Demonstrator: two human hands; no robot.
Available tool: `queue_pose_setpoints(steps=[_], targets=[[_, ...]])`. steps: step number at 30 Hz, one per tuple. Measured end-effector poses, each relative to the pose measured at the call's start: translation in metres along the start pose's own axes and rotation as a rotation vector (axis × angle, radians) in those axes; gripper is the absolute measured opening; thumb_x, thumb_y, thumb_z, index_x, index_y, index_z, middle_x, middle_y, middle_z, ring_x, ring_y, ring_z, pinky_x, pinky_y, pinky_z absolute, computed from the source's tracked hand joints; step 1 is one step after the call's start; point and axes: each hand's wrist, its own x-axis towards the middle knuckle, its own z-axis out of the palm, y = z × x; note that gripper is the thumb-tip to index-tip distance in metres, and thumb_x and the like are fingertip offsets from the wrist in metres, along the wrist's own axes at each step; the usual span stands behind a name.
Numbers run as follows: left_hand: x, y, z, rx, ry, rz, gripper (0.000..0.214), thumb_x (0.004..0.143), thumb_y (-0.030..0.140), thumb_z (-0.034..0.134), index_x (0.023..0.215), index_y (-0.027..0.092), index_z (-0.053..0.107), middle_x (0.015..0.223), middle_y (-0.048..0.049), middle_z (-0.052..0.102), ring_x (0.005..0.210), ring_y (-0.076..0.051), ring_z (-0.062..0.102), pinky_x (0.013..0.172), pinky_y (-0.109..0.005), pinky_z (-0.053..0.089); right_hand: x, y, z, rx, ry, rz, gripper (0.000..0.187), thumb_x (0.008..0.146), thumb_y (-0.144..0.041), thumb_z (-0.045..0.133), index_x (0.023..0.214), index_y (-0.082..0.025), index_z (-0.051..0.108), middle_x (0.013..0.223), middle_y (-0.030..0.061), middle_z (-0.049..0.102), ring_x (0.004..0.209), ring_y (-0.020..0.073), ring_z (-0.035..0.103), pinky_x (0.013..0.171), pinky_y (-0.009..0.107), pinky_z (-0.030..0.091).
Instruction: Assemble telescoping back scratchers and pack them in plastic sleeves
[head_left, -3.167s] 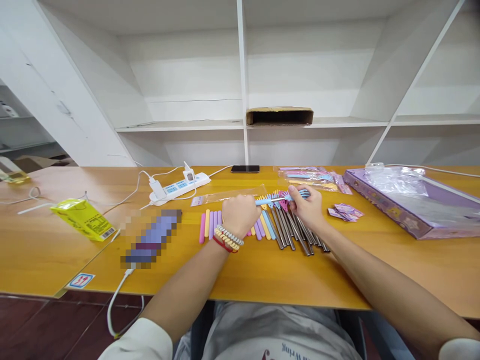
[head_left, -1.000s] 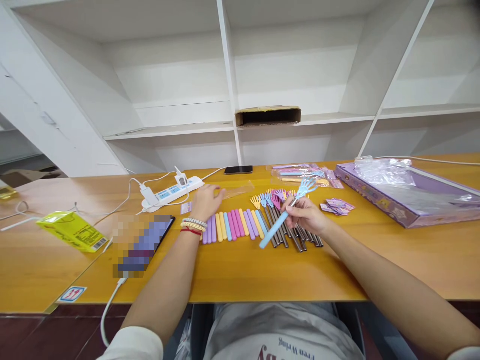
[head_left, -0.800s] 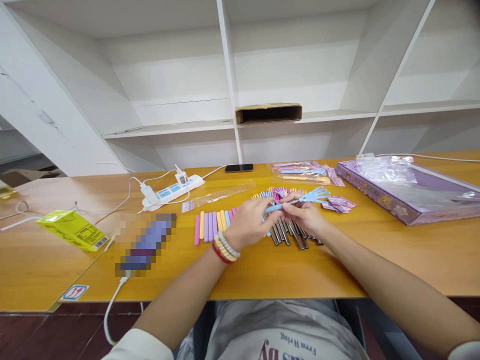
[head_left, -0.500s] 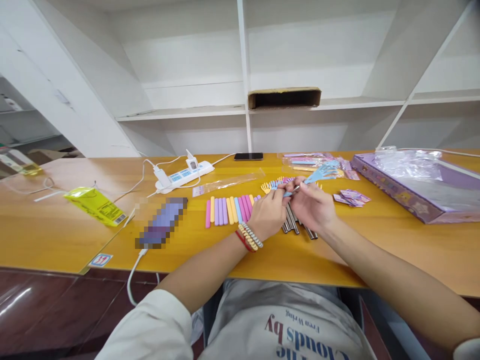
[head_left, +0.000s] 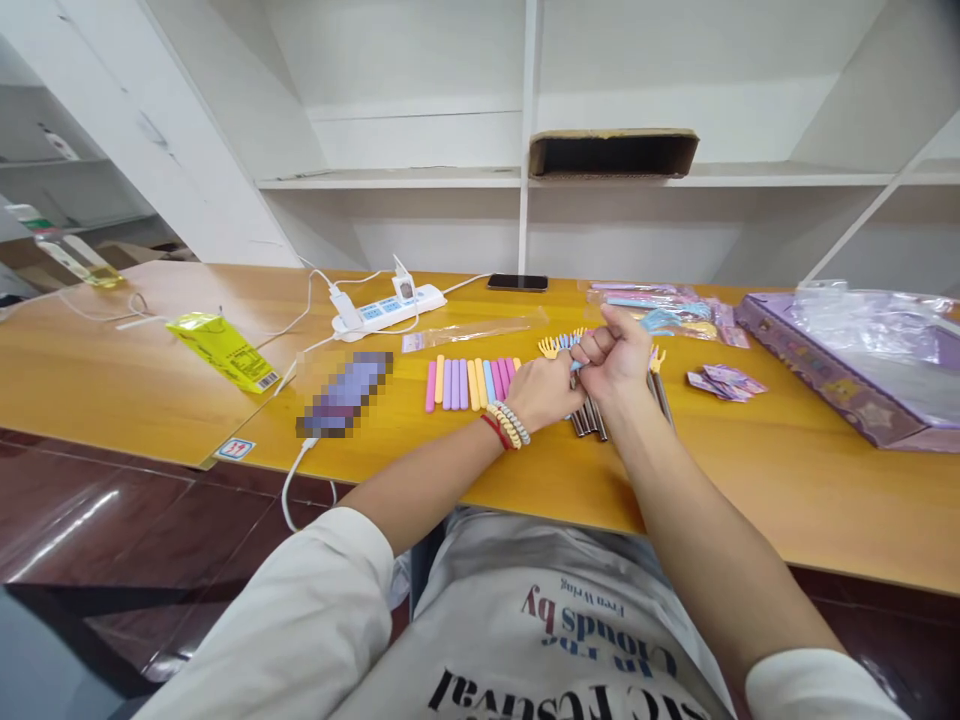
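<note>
Left hand [head_left: 546, 392]: we close its fingers around the light-blue handle end of the blue back scratcher [head_left: 660, 321], a sliver of blue showing at the knuckles.
Right hand [head_left: 616, 360]: we curl it into a fist around the same scratcher, just beside the left hand, thumb uppermost.
Blue back scratcher: we hold it above the table [head_left: 705, 470], its fingered head poking out beyond our right fist.
Under our hands: metal-rod scratchers [head_left: 590, 420], partly hidden.
Left of them: a row of coloured handles [head_left: 455, 385].
Farther right: small printed cards [head_left: 726, 382], then a purple box [head_left: 810, 375].
Behind: bagged scratchers [head_left: 652, 300].
</note>
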Motion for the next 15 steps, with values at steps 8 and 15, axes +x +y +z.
queue_pose_setpoints(steps=[8, 15], targets=[[0.020, -0.049, -0.025, 0.225, 0.087, -0.066, 0.034, 0.083, 0.038, 0.040, 0.080, 0.017, 0.067, 0.075, -0.0091, 0.067, 0.074, -0.023, 0.061, 0.061, -0.032, 0.039, 0.023, -0.029, -0.022, -0.096, -0.048, -0.279, 0.053, 0.072, -0.073, 0.046, 0.064, -0.021, 0.043, 0.050, -0.0041, 0.046, 0.049, 0.0116, 0.055, 0.049, 0.027, 0.046], [0.031, -0.141, -0.044, 0.335, 0.295, -0.156, 0.031, 0.078, 0.029, 0.042, 0.076, 0.015, 0.069, 0.072, -0.0115, 0.066, 0.075, -0.026, 0.060, 0.067, -0.037, 0.036, 0.032, -0.133, -0.073, 0.328, 0.338, -0.378, 0.055, 0.093, -0.046, 0.031, 0.044, -0.019, 0.031, 0.034, -0.0076, 0.030, 0.032, 0.0029, 0.040, 0.055, 0.023, 0.046]])
